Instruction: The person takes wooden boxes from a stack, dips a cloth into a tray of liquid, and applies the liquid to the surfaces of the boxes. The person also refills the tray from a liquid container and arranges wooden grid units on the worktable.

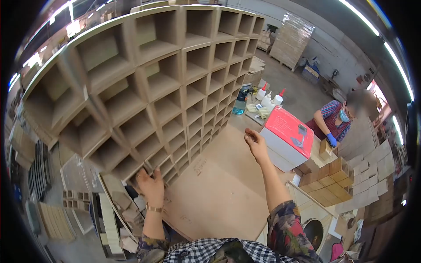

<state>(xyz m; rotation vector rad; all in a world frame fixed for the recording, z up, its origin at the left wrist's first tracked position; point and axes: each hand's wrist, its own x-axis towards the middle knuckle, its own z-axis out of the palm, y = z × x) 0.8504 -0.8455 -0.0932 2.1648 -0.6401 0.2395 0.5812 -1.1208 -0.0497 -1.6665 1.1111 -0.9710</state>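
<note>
A large wooden grid of square compartments (149, 110) stands tilted on a wooden table (219, 188), filling the left and centre of the view. My left hand (151, 186) is at the grid's lower edge, its fingertips against the wood and partly hidden by a compartment wall, thumb apart. Over the table on the right, my right hand (256, 144) is raised, touching nothing large. Its fingers are curled with the thumb close to them; whether something small is between them cannot be made out. Beside it stands a white box with a red top (287, 131).
Glue bottles with red caps (278, 99) and a blue spray bottle (240, 101) stand beyond the table. A co-worker (329, 118) in a mask and blue glove handles a small wooden box (325, 149). Stacked wooden boxes (326, 184) are at the right.
</note>
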